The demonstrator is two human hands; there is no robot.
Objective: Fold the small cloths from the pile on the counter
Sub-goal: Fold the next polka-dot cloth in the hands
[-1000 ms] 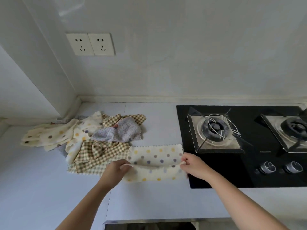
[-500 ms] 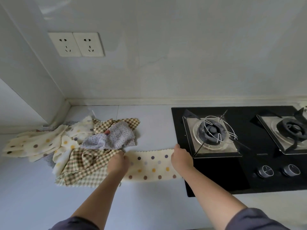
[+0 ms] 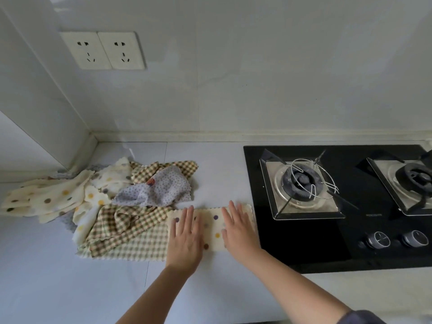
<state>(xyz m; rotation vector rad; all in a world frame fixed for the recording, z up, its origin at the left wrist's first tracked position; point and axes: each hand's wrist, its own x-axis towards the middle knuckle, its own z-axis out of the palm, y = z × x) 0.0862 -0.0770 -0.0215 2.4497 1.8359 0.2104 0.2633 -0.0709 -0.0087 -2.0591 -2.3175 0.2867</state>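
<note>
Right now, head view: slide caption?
Left hand and right hand press a polka-dot cloth flat on the counter, between the cloth pile and gas hob.

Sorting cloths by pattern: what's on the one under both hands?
Cream cloth with coloured polka dots; head view.

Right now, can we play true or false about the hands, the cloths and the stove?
1. The left hand and right hand both lie flat on the spotty cloth. True.
2. The spotty cloth lies on the left burner. False: it lies on the counter, at the left edge of the stove.
3. The pile of unfolded cloths lies left of the hands. True.
4. A pot sits on the stove. False: no pot is there, only a wire ring on the left burner.
5. Two wall sockets sit above the pile. True.
</note>
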